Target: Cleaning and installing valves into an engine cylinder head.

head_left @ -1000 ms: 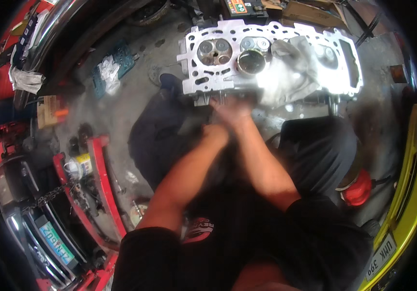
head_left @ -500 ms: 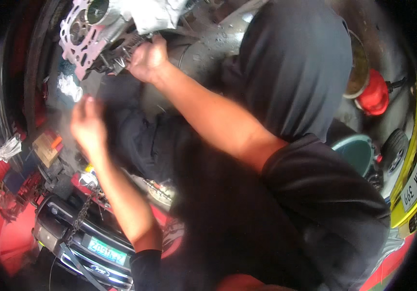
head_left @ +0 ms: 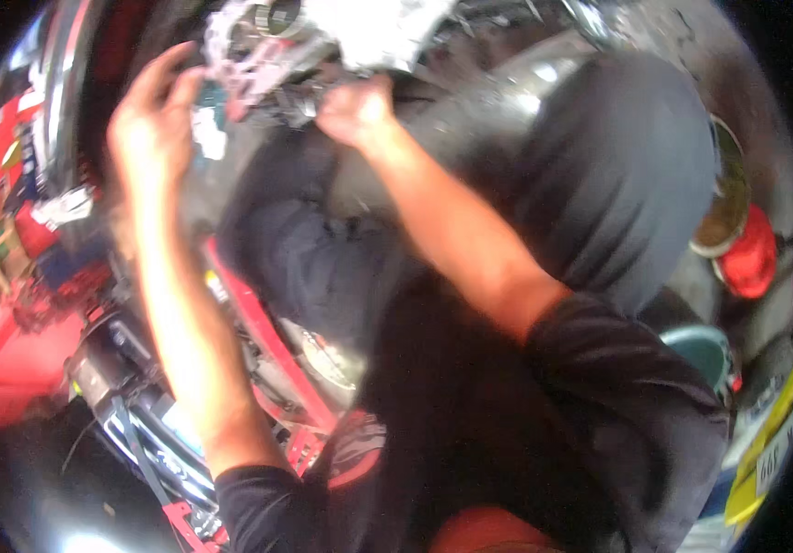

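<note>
the cylinder head lies at the top of the view, cut off by the picture's upper edge, its pale left end showing cut-out holes. a white cloth lies over its middle. the right hand is at the head's near edge, fingers curled and blurred; whether it grasps anything there, i cannot tell. the left hand is raised just beside the head's left end in the view, thumb and fingers spread apart, with nothing visible in it. between the forearms is an open gap, with the dark left trouser leg beneath. grey floor shows between the right forearm and the right knee. a red metal bar runs inside the left forearm; a green basin sits past the right sleeve.
</note>
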Tool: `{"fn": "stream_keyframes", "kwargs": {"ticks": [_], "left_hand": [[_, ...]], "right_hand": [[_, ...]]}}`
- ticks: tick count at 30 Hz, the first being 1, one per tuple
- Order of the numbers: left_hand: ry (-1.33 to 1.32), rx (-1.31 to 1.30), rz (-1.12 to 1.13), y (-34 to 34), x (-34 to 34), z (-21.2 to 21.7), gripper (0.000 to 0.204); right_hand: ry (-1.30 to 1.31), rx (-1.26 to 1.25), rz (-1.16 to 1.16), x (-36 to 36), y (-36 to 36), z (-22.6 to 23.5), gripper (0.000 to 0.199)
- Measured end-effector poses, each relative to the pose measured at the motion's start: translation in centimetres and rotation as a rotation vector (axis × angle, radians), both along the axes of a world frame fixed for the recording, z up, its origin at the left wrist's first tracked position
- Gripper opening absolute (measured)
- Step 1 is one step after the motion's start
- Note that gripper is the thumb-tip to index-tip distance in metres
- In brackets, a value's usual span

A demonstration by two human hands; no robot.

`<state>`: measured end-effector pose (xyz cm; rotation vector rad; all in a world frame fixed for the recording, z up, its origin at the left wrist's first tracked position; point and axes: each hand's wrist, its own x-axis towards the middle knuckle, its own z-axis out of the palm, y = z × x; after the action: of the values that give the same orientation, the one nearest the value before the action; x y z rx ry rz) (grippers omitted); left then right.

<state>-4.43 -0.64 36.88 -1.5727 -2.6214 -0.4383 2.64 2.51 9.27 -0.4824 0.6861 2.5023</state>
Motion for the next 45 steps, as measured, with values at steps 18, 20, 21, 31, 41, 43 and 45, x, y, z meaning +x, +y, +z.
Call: {"fn": "stream_keyframes", "kwargs": {"ticks": [18, 20, 21, 31, 41, 43, 45], "left_hand": [[0.057, -0.464, -0.324, 4.7, -1.9, -0.1, 0.037], [0.050, -0.480, -0.342, 4.9, -1.9, 0.1, 0.035], [0.029, -0.508, -0.328, 5.0, -2.0, 0.2, 0.033], [0.104, -0.593, -0.456, 6.0, -2.4, 1.3, 0.029], [0.159, -0.446, -0.177, 5.1, -2.8, 15.5, 0.029], [0.199, -0.314, -0.048, 3.7, -2.2, 18.2, 0.029], [0.036, -0.142, -0.059, 1.1, -1.4, 18.8, 0.027]], "right_hand": [[0.180, 0.155, -0.105, 2.3, 1.2, 2.1, 0.077], [0.253, 0.181, -0.121, 2.0, 1.1, 1.2, 0.078], [0.228, 0.177, -0.122, 1.8, 1.1, 1.0, 0.078], [0.113, 0.132, -0.058, 3.1, 1.5, 3.2, 0.066], [0.184, 0.189, -0.024, 3.1, 0.8, 1.9, 0.072], [-0.009, 0.184, 0.033, 3.5, 0.3, 0.8, 0.075], [-0.162, 0.225, 0.129, 3.8, -0.3, -0.3, 0.080]]}}
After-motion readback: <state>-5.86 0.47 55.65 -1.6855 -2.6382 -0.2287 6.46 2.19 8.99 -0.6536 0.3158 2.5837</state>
